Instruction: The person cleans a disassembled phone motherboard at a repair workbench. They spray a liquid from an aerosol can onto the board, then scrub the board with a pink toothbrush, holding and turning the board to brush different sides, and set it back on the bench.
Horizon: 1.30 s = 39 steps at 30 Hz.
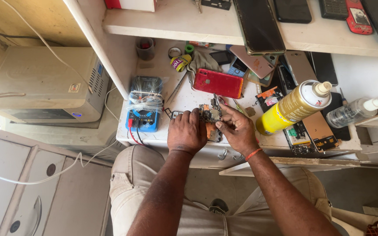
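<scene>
Left hand (186,131) rests palm-down, fingers curled onto a small circuit board (210,114) near the front edge of the desk (184,98). Right hand (238,129) pinches the same board from its right side. One red phone (218,83) lies just behind the board. One blue multimeter (143,107) sits left of the left hand. One yellow spray can (292,107) and one clear spray bottle (355,111) lie toward the right edge.

My left hand (187,131) lies palm down with fingers curled; my right hand (238,129) pinches thumb to fingertips beside it, both forearms angled inward.
</scene>
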{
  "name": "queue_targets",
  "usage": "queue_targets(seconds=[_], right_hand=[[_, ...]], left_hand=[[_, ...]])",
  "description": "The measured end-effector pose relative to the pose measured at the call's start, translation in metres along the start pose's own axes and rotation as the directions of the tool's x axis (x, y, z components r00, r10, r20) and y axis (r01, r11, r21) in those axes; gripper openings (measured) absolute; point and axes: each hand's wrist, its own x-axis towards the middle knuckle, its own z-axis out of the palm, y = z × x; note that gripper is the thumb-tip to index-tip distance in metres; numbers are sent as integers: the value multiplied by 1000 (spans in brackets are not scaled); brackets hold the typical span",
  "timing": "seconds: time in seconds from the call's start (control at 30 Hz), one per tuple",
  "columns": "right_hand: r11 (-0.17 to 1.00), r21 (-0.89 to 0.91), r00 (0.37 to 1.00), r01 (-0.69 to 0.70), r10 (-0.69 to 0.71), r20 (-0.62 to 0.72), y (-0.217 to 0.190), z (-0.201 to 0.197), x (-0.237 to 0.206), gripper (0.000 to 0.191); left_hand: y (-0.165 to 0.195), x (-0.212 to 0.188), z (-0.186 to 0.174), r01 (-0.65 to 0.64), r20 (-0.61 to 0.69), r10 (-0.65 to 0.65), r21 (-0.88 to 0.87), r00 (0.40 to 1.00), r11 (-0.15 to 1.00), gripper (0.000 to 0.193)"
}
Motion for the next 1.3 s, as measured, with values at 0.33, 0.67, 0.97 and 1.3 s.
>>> queue_targets(seconds=[0.33, 0.67, 0.97, 1.3], right_hand=[[1000, -13, 1000, -5, 5, -3, 0, 1, 1, 58], [1000, 20, 1000, -6, 6, 3, 5, 0, 0, 60], [1000, 3, 999, 17, -17, 30, 6, 1, 0, 67], [997, -75, 1000, -10, 11, 10, 3, 2, 0, 65]], left_hand=[[0, 0, -2, -2, 9, 2, 11, 1000, 1000, 45], [0, -1, -3, -2, 40, 1, 12, 999, 1000, 45], [1, -2, -4, -27, -15, 27, -3, 1000, 1000, 44], [2, -2, -4, -20, -8, 20, 5, 1000, 1000, 45]])
